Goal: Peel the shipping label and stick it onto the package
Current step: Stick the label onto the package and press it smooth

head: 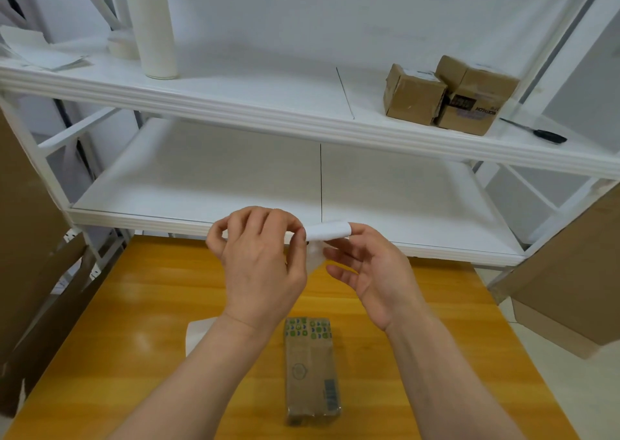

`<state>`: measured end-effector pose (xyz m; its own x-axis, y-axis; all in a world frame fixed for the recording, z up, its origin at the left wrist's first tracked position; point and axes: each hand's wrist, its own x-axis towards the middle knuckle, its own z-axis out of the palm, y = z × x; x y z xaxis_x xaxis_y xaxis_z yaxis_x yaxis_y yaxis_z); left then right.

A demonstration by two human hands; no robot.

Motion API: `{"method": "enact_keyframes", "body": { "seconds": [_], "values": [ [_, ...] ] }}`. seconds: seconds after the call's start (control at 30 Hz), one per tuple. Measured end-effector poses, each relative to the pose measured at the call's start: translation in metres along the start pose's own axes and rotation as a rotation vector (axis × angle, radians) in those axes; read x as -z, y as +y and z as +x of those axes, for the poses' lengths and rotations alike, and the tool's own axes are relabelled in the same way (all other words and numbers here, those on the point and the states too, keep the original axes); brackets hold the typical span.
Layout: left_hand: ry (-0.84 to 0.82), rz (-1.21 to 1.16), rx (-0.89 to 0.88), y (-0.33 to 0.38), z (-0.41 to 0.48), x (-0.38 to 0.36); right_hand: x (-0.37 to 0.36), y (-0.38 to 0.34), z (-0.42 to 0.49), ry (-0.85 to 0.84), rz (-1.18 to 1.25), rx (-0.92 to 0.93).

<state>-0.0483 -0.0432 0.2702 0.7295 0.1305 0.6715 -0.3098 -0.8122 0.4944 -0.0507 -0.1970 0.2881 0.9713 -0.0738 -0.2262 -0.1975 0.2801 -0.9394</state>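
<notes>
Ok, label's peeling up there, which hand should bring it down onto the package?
Probably the right hand: its fingertips pinch the white label at its far end. The left hand seems to be pulling the translucent backing away. The package lies on the table between both forearms.

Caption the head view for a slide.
Both hands, left hand and right hand, peel a white label above the package.

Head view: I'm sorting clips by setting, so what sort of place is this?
Probably a small packing or shipping station. White shelving holds taped cardboard boxes, a package lies on the wooden table, and both hands hold a white label above it.
</notes>
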Motion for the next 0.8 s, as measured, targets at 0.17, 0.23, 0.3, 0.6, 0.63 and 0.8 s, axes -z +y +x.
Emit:
{"method": "enact_keyframes", "body": {
  "seconds": [0.17,0.23,0.3,0.6,0.63,0.8],
  "values": [
    [-0.059,-0.222,0.300,0.006,0.003,0.001,-0.004,0.001,-0.001,-0.010,-0.192,0.125],
    [-0.101,-0.327,0.436,0.003,0.004,-0.001,-0.005,0.000,-0.002,0.004,-0.273,0.166],
    [-0.132,-0.478,0.550,-0.001,0.006,-0.001,-0.005,0.001,-0.001,0.045,-0.367,0.211],
    [-0.185,-0.883,0.810,-0.002,0.017,0.003,-0.007,-0.005,-0.001,0.022,-0.595,0.255],
    [-0.184,-0.904,0.839,-0.002,0.019,0.004,-0.007,-0.004,0.000,0.003,-0.594,0.250],
    [-0.178,-0.942,0.931,-0.007,0.025,0.001,-0.007,-0.003,-0.001,-0.092,-0.561,0.219]
  ]
}}
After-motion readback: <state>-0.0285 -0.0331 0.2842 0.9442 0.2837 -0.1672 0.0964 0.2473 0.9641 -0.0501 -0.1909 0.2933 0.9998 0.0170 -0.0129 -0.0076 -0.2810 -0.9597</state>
